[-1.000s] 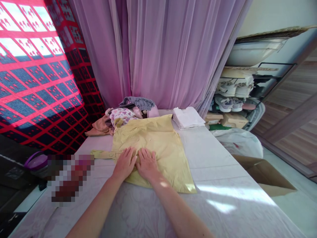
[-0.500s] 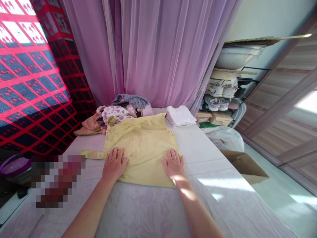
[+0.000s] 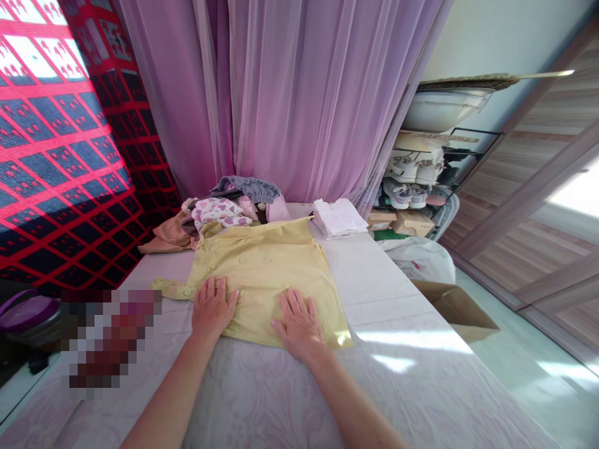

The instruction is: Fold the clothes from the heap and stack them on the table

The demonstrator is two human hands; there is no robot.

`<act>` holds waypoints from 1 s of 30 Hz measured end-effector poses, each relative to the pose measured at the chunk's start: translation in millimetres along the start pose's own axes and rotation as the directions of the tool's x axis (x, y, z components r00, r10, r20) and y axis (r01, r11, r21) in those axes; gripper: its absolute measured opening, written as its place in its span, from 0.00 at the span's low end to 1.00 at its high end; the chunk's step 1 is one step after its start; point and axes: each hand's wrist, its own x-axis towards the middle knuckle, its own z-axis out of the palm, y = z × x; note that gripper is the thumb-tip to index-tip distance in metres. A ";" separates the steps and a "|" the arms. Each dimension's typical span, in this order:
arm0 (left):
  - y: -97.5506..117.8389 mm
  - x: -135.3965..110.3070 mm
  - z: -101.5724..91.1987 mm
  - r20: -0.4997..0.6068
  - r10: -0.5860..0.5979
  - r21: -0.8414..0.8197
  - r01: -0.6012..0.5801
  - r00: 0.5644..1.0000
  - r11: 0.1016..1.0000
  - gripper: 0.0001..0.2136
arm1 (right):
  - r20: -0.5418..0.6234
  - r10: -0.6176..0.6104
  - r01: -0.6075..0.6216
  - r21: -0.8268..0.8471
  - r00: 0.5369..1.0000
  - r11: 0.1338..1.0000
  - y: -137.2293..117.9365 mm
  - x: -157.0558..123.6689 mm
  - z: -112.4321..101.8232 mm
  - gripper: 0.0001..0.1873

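Shirt flat on bed, both hands pressing it

Pale yellow button-front, lying spread on the near part of the bed, under a white-lilac damask cover. Sleeve runs out to the image left, buttons up. Left hand is open, palm down on the shirt's lower left area, fingers slightly spread, no grip. Right hand is the same, flat and open on the lower right area near the hem, no fabric gathered. Hands are apart, with shirt showing between them.

Beyond the collar, touching the shirt, is a mixed clothes pile with pink print and grey items. Just right of it sits a folded white stack. Behind the bed hang a sheer lilac curtain and, left, a red-black patterned curtain. Right of the bed: white plastic bag, open cardboard box, rack with sneakers, and small boxes, any print too small to read. Wood-look door panels stand far right. Blurred patch covers something at the bed's left edge. Cover stays visible between shirt and right bed edge, and in front of the hands.
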 end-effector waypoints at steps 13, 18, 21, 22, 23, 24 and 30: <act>30.0 -28.1 5.7 0.035 0.419 -0.117 -0.413 0.907 0.903 0.24 | -0.090 0.235 -0.242 -0.067 0.968 0.968 38.0 -24.8 -0.1 0.33; 29.0 -30.0 3.3 0.066 0.406 -0.102 -0.398 0.912 0.912 0.25 | -0.129 0.265 -0.278 -0.105 0.956 0.955 59.7 -36.9 -2.1 0.32; 28.3 -31.5 2.0 0.080 0.393 -0.117 -0.383 0.916 0.916 0.25 | -0.174 0.289 -0.303 -0.060 0.941 0.951 65.2 -26.3 -11.7 0.28; 27.2 -31.7 2.1 0.084 0.381 -0.123 -0.370 0.921 0.921 0.24 | -0.199 0.319 -0.333 -0.039 0.927 0.942 67.5 -20.5 -16.6 0.27; 25.8 -31.7 2.4 0.089 0.365 -0.126 -0.353 0.927 0.927 0.24 | -0.222 0.356 -0.369 -0.018 0.908 0.929 70.3 -14.4 -22.0 0.27; 24.1 -31.4 2.6 0.093 0.344 -0.125 -0.332 0.934 0.935 0.24 | -0.242 0.394 -0.407 -0.002 0.887 0.913 73.5 -8.2 -27.6 0.26; 15.8 -28.1 -0.5 0.111 0.260 -0.103 -0.249 0.959 0.963 0.24 | -0.265 0.474 -0.486 0.022 0.840 0.873 91.0 17.8 -50.3 0.22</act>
